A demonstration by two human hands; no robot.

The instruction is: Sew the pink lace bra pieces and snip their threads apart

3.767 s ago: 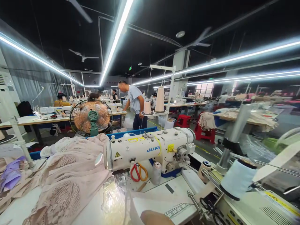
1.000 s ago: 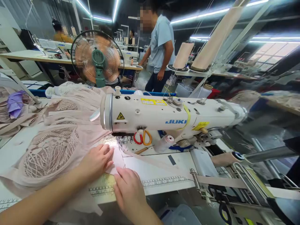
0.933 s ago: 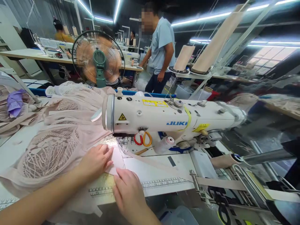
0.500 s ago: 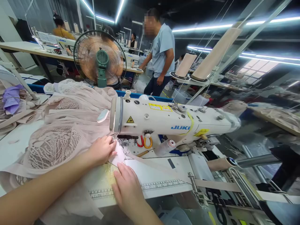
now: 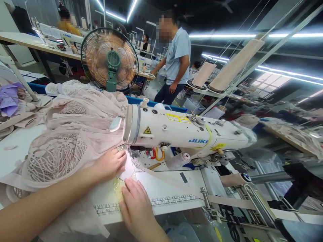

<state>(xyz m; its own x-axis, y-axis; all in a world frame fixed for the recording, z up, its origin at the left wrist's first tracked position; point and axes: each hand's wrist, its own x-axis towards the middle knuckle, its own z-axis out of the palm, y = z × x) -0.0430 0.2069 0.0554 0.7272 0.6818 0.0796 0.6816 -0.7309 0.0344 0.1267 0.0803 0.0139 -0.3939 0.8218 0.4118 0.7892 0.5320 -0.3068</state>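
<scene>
Under the head of a white sewing machine (image 5: 174,129) lies a small pale pink piece of fabric (image 5: 128,167). My left hand (image 5: 111,164) is closed on this fabric's left side, its fingers bent and pressed together close to the needle area. My right hand (image 5: 137,203) lies flatter on the machine bed, thumb apart, with its fingertips touching the fabric's near corner. A beige lace garment (image 5: 57,156) spreads out to the left, partly under my left forearm. From the needle area a narrow beige strip (image 5: 161,176) runs right to a metal guide.
A thread cone (image 5: 178,161), an awl (image 5: 156,165) and red and orange hooked pieces (image 5: 159,154) lie behind the bed. A printed ruler (image 5: 174,200) runs along the front edge. Beyond the table are a large fan (image 5: 109,60) and a standing person (image 5: 178,57).
The view has shifted slightly, so the machine appears a little further right. Both hands keep nearly the same places by the pale fabric.
</scene>
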